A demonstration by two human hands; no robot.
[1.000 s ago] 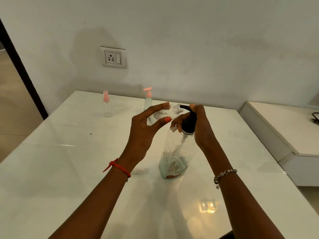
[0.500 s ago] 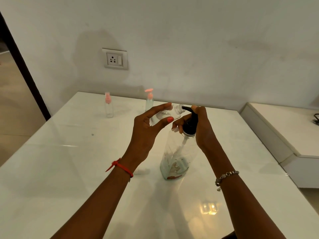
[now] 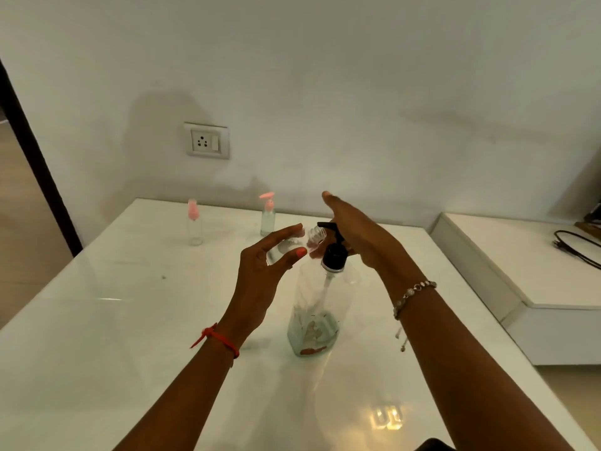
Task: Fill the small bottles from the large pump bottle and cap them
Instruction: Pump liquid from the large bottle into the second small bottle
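Head view, left hand (image 3: 260,275) pinching small bottle (image 3: 294,244) at pump nozzle (image 3: 327,226), right hand (image 3: 361,237) spread flat, holding nothing.

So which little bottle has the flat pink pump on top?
Find the wall socket, then drop to the back of the white table. Two small bottles stand there; it is the right one, with a pink pump spout sticking sideways. The left one has a plain rounded pink top.

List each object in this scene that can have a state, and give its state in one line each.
small bottle: uncapped, tilted, held in left hand
large pump bottle: upright, nearly empty
right hand: open, over the pump
spray bottle: capped, upright
small pump bottle: capped, upright
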